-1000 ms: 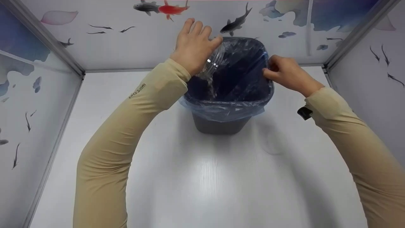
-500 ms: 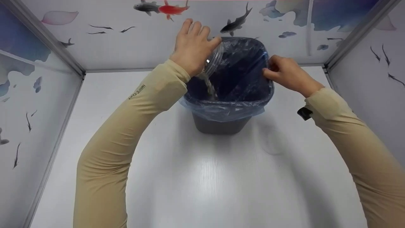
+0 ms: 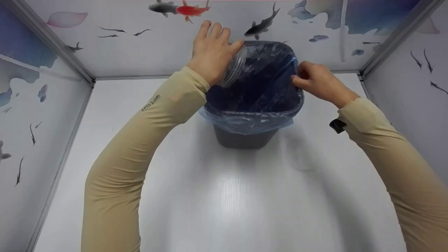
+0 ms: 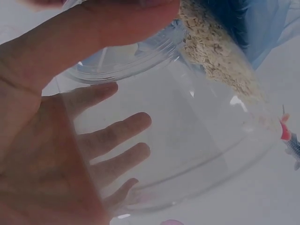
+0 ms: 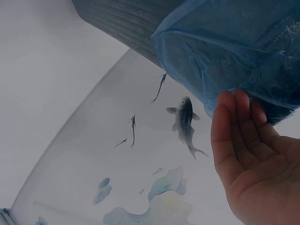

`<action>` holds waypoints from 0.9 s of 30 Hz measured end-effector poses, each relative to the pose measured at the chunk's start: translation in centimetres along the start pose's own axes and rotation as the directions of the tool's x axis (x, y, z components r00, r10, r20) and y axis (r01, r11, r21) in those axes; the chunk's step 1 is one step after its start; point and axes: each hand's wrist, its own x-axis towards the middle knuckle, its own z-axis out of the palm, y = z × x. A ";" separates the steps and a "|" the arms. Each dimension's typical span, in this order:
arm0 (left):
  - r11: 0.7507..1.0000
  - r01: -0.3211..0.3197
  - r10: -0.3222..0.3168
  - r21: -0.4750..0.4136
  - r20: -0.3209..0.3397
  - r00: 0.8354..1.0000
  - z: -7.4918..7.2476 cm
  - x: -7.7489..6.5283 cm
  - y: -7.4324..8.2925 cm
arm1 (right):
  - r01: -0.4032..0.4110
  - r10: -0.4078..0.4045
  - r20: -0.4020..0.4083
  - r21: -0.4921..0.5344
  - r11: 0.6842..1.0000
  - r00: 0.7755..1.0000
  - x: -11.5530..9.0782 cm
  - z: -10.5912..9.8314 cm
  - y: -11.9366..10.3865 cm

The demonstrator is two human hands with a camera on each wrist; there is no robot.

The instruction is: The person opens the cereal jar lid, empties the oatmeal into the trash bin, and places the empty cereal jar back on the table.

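Bit that's worrying me here is a spill: the left hand [image 3: 212,54] is holding a clear jar [image 3: 234,71] tilted over the left side of the bin [image 3: 241,138], so if the wrist ends up drifting outward, flakes [image 4: 218,54] could be landing on the table [image 3: 224,199] rather than in the opening. The grip is looking fairly wide — four fingers are showing through the clear wall, the thumb is crossing on the other side near the mouth — and since that wall is seeming pretty slick, I'd guess the jar could be slipping straight into the bin if the squeeze goes slack. Over on the other side, the right hand [image 3: 322,82] is pinching the rim together with the blue liner [image 3: 250,124]; too hard a tug there could be dragging the liner out of place or tipping the bin. Can't tell whether the jar is actually touching the rim, the hand is hiding that. As for looks, the jar is coming across as see-through and smooth, with threaded rings around its mouth and another line circling it near the base. Inside, pale beige flakes are lying in a band along one wall — maybe they're clumping or sticking a little — while the rest of the jar is showing only clear wall and the fingers behind it.
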 end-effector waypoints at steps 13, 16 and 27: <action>1.000 0.003 -0.003 0.002 -0.015 1.000 0.2 0.0 0.7 | 0.013 -0.014 -0.024 -0.010 1.000 1.000 -0.1 0.2 0.1; 1.000 0.006 -0.006 -0.003 -0.010 1.000 0.2 0.1 0.6 | 0.016 -0.017 -0.031 -0.013 1.000 0.999 -0.2 0.2 0.1; 0.999 0.005 -0.008 0.042 0.079 0.997 0.1 0.4 0.9 | 0.017 -0.017 -0.027 -0.017 1.000 0.999 -0.2 0.2 0.1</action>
